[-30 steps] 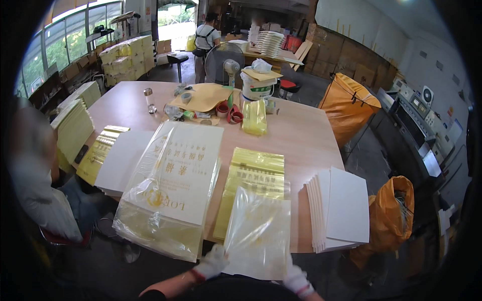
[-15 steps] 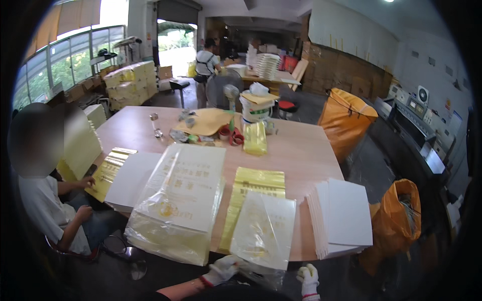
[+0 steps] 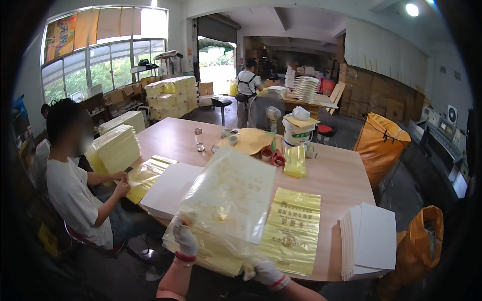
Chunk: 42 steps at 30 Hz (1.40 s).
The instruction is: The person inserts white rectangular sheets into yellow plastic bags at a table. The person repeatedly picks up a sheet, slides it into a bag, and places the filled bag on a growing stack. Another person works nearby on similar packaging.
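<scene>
Two hands, the left hand and the right hand, both in white gloves with red cuffs, had hold of one clear packet! Left was clenched on the film at its near left side; right had its fingers closed on bunched film at the near right corner. And where was that packet? Slanting over a stack of similar packets at the near edge of the counter; whether its underside touched them, I couldn't tell.

Just right of it, flat and shiny, lay the yellow printed bags; further right, a fanned pile of white sheets. Over on the left, a second white pile, then another yellow batch, with a seated co-worker right beside it.

Across the middle: red tape rolls, a folded yellow bundle, brown paper, a glass jar and, behind, a white bucket. Off to the right stood an orange sack. Way back, past the fan, another co-worker was on their feet!
</scene>
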Each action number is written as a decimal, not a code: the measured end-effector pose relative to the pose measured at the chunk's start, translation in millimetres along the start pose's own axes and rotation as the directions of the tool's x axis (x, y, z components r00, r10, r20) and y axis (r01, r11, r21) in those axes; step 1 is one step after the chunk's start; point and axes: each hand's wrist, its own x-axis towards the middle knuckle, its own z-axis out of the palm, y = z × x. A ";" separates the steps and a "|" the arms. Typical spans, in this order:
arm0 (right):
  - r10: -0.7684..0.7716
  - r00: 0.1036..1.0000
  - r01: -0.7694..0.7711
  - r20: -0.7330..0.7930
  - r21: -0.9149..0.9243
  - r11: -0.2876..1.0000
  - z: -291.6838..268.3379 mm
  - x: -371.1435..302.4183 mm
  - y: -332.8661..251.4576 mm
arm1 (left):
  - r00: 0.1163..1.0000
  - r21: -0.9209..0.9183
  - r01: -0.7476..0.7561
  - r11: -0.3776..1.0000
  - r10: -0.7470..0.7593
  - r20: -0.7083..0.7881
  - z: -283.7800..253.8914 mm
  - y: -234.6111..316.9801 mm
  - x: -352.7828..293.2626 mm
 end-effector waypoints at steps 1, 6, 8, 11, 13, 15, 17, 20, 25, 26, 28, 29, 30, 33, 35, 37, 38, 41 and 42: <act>0.193 0.981 -0.182 -0.022 0.243 0.953 14.8 11.8 0.9 | 0.984 -0.033 0.175 0.984 -0.175 0.017 -18.9 -28.5 6.3; 0.051 0.979 -0.045 -0.196 0.033 0.998 -9.4 -5.0 49.3 | 0.885 0.104 0.432 0.896 -0.399 -0.241 -97.0 -77.5 -59.2; 0.192 0.960 -0.225 -0.205 -0.153 0.962 -34.0 -37.0 43.1 | 0.764 -0.186 0.614 0.767 -0.637 -0.105 -100.5 -103.2 -124.5; 0.181 0.849 -0.349 -0.496 -0.269 0.898 -70.0 -94.2 62.4 | 0.573 0.280 -0.221 0.934 -0.108 0.813 -42.6 -68.2 -184.6; 0.117 0.777 -0.345 -0.619 -0.262 0.901 -107.4 -128.4 91.5 | 0.283 0.232 0.103 0.967 -0.252 0.925 12.2 -81.3 -217.6; 0.217 0.655 -0.275 -0.724 0.039 0.961 -105.5 -147.8 78.1 | 0.470 0.245 -0.293 0.924 -0.084 0.879 72.3 -82.3 -233.4; 0.228 0.589 -0.119 -0.776 0.195 0.974 -108.9 -160.6 74.6 | 0.359 0.364 -0.479 0.799 -0.200 0.912 126.1 -91.0 -230.0; 0.174 0.531 -0.024 -0.829 0.191 0.981 -119.5 -163.8 85.8 | 0.190 0.184 -0.519 0.834 -0.097 0.977 143.6 -136.9 -236.3; 0.154 0.872 0.044 -0.466 0.387 0.921 -173.5 -120.9 105.3 | 0.097 0.373 -0.248 0.894 -0.360 0.928 163.2 -141.3 -217.1; 0.067 0.958 0.079 -0.277 0.482 0.873 -189.9 -105.8 116.4 | 0.140 0.285 -0.189 0.940 -0.262 0.955 166.8 -134.0 -212.7; -0.172 0.765 -0.040 -0.620 -0.312 0.949 -161.6 -66.8 73.9 | 0.129 0.236 -0.180 0.955 -0.214 0.968 173.6 -133.6 -213.7; -0.260 0.664 -0.233 -0.701 -0.525 0.819 -156.6 -53.4 53.3 | 0.126 0.209 -0.169 0.963 -0.189 0.974 179.3 -132.1 -214.1; -0.209 0.618 -0.395 -0.758 -0.529 0.751 -177.3 -47.3 47.3 | 0.273 0.301 0.086 0.950 -0.313 0.910 187.7 -131.2 -210.7; -0.369 0.597 -0.671 -0.712 -0.695 0.257 -214.3 -78.2 41.9 | 0.388 0.182 0.726 0.663 -0.614 0.687 195.7 -150.1 -183.3; -0.615 0.604 -0.648 -0.506 -0.762 -0.010 -199.7 -96.3 34.4 | 0.309 -0.095 0.930 0.354 -0.616 0.725 198.2 -179.1 -184.4; -0.883 0.452 -0.523 -0.128 -0.840 -0.146 -147.9 -79.9 -0.5 | 0.288 0.141 0.853 0.503 -0.678 0.676 221.7 -144.2 -175.7; -0.893 0.450 -0.169 0.034 -0.978 -0.123 -142.3 -64.7 0.0 | 0.237 0.242 0.794 0.558 -0.650 0.722 229.3 -134.9 -175.4; -0.699 0.684 -0.291 -0.210 -0.957 0.002 -168.4 -14.8 20.2 | 0.167 0.226 0.747 0.625 -0.505 0.847 244.2 -82.0 -156.7; -0.553 0.682 -0.563 -0.479 -0.826 0.023 -201.1 -2.2 33.6 | 0.164 0.178 0.751 0.635 -0.441 0.882 252.3 -53.8 -146.6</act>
